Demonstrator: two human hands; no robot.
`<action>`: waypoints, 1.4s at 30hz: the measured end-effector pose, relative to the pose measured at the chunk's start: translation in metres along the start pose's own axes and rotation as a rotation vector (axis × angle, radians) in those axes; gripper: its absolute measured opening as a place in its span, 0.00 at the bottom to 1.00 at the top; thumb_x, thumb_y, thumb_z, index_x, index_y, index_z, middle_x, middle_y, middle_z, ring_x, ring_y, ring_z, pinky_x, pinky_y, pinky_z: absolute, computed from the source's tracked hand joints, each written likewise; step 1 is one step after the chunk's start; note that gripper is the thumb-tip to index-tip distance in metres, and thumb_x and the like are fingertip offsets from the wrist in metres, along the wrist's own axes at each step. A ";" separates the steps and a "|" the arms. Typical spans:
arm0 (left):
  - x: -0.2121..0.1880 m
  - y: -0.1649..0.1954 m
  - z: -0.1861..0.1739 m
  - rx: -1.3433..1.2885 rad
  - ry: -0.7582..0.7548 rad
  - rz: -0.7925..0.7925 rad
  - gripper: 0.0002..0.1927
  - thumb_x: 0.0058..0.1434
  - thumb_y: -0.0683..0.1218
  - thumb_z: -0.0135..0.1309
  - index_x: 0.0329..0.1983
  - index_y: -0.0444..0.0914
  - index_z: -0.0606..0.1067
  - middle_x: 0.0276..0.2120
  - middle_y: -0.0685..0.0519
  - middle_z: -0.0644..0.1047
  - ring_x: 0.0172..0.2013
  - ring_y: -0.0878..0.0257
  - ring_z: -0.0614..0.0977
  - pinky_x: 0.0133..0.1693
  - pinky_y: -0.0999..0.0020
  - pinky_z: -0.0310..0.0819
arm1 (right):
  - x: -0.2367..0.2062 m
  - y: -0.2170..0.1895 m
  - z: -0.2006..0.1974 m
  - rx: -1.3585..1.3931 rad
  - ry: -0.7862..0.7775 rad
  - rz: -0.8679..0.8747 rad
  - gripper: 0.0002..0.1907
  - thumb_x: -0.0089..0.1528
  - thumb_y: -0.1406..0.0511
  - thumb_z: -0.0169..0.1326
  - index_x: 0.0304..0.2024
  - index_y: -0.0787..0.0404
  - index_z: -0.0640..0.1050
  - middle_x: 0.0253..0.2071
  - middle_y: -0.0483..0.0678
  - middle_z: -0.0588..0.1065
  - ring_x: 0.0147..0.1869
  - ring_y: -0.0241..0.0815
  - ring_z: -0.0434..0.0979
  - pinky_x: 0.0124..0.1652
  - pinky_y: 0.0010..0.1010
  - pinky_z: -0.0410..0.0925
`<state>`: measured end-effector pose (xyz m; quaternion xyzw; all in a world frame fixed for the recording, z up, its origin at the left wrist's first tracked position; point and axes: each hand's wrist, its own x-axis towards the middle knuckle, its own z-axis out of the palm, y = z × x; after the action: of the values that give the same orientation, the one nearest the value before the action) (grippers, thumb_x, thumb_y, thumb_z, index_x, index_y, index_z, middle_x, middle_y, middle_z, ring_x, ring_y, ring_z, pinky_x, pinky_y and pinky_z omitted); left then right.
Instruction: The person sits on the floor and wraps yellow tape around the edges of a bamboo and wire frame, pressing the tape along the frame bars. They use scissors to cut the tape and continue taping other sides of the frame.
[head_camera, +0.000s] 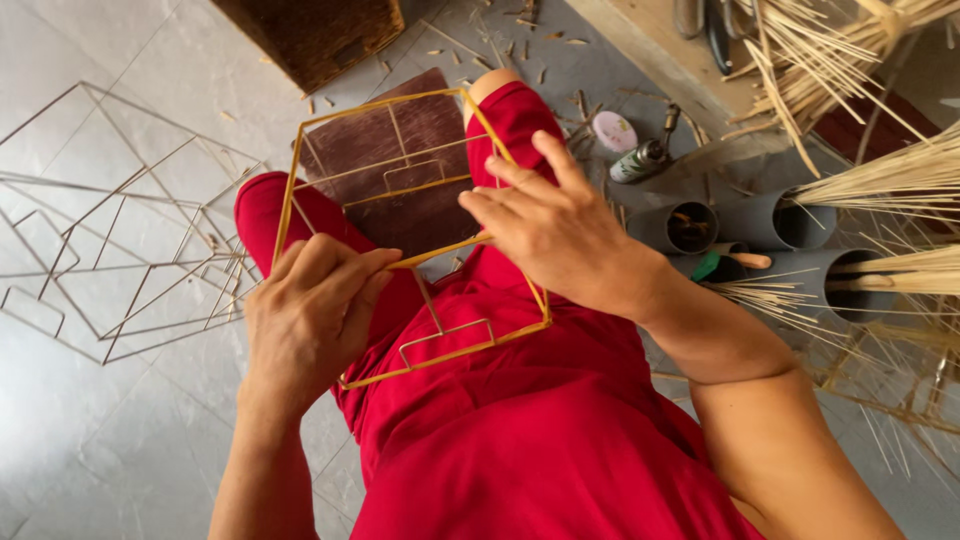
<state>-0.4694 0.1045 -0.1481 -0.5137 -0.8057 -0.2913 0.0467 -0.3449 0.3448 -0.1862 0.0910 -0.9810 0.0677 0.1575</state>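
Now my left hand and right hand both pinch the stick frame — right of my right hand, grey tubes hold bamboo sticks.

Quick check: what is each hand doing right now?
Left hand: closed, pinching the bamboo stick frame.
Right hand: fingers gripping the same frame's middle strip.

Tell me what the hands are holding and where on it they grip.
Both grip a thin-stick frame. The left hand pinches its middle crossbar near the left end; the right hand holds the same bar further right.
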 end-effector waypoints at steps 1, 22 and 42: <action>0.002 0.002 -0.001 0.006 -0.009 -0.023 0.08 0.64 0.44 0.63 0.46 0.45 0.84 0.31 0.58 0.74 0.32 0.62 0.76 0.32 0.65 0.71 | -0.006 0.006 -0.005 -0.015 -0.001 0.012 0.20 0.65 0.63 0.57 0.58 0.64 0.78 0.52 0.50 0.81 0.68 0.50 0.74 0.68 0.59 0.56; 0.065 0.058 0.095 0.162 -0.321 0.226 0.08 0.67 0.46 0.52 0.34 0.39 0.69 0.23 0.51 0.75 0.22 0.58 0.81 0.21 0.63 0.74 | -0.103 0.206 0.090 1.063 0.611 0.939 0.11 0.71 0.70 0.49 0.52 0.64 0.80 0.47 0.46 0.82 0.49 0.34 0.82 0.48 0.25 0.72; 0.152 0.046 0.088 -0.049 -0.595 0.301 0.23 0.63 0.62 0.56 0.28 0.38 0.81 0.32 0.46 0.78 0.36 0.49 0.83 0.36 0.55 0.78 | -0.057 0.337 0.111 -0.089 0.314 1.120 0.26 0.56 0.67 0.67 0.56 0.60 0.75 0.56 0.60 0.69 0.61 0.64 0.66 0.54 0.51 0.61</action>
<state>-0.4811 0.2854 -0.1445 -0.6903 -0.6920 -0.1376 -0.1603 -0.3917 0.6648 -0.3438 -0.4594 -0.8464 0.1119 0.2449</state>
